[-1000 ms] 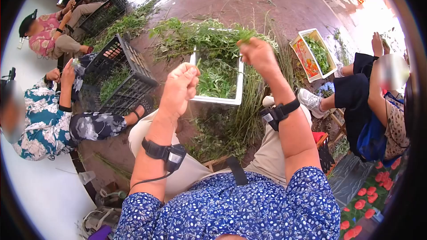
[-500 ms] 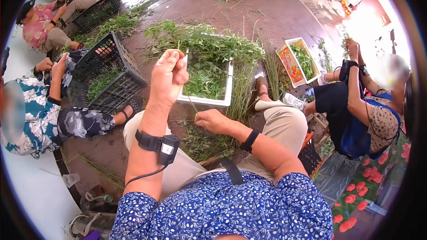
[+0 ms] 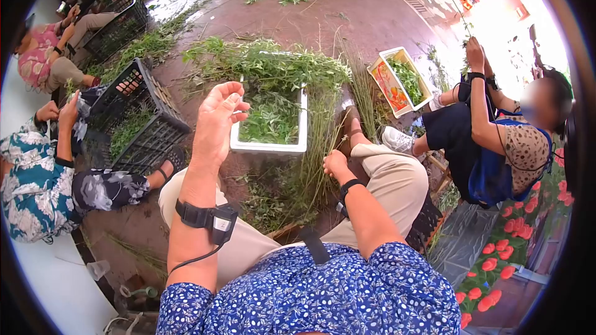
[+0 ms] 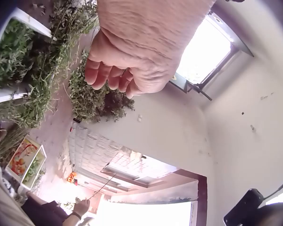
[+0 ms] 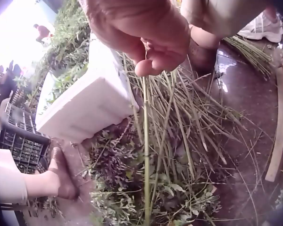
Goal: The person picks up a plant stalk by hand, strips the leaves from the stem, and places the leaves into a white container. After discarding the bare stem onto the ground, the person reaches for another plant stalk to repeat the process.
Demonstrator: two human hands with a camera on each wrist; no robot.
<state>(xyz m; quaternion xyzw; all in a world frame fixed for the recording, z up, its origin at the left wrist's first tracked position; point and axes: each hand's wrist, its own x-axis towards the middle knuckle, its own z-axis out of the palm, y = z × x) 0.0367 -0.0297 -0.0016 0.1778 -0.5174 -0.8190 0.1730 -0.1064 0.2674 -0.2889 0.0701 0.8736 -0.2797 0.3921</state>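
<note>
Glistening reddish paving (image 3: 366, 22), strewn stems (image 3: 320, 136)

On paved floor (image 3: 372, 18): stems (image 3: 320, 149), white box (image 3: 267, 147)

Left arm: elbow bent, forearm (image 3: 197, 177) raised almost upright in front of the chest.
Left hand (image 3: 218, 116): held high, fingers loosely spread and slightly curled, holding nothing.
Right arm: forearm (image 3: 366, 217) stretched forward and down.
Right hand (image 3: 335, 164): low, back upward, thumb and fingertips pinching a thin green stem (image 5: 145, 141).
</note>
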